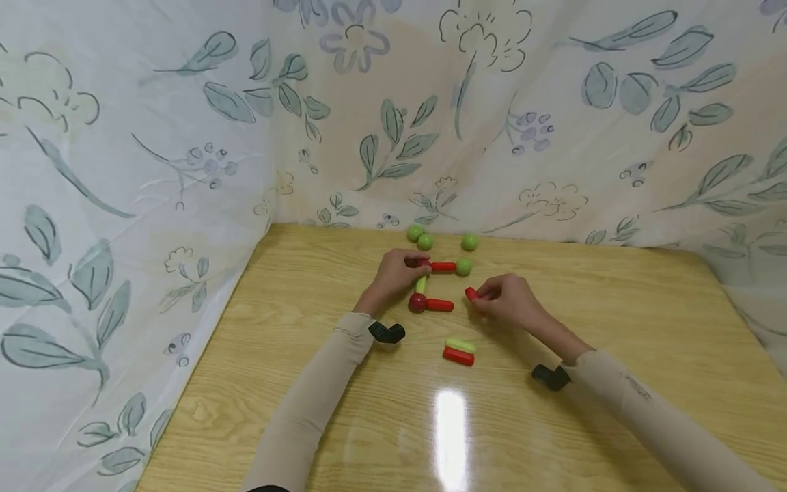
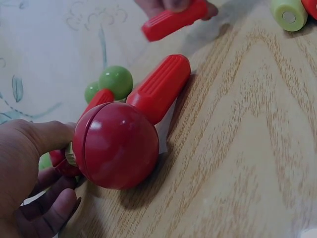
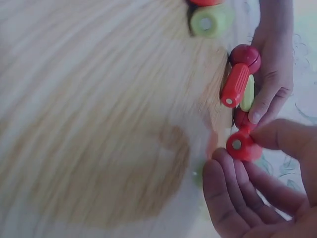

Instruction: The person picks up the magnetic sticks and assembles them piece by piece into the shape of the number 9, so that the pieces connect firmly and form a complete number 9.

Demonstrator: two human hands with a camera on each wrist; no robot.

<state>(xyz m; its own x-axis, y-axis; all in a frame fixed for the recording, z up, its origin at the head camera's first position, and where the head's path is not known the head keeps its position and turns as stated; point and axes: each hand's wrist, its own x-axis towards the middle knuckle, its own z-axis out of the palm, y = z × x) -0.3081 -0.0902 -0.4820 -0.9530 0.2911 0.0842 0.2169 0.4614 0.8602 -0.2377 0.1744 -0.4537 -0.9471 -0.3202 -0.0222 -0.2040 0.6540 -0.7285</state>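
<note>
The ribbed red plastic-looking stick (image 1: 471, 294) is pinched in the right hand (image 1: 510, 301), 1 end poking free; I'd keep that end bare. Left of this grip, the left hand (image 1: 396, 268) pinches a glossy dark-red ball (image 3: 240, 118), best kept steady. Fingers partly cover that ball, and the head view hides the stick's other end.

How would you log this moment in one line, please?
left hand: holds far red ball; right hand: pinches red stick; table: two loose sticks, side by side
</note>
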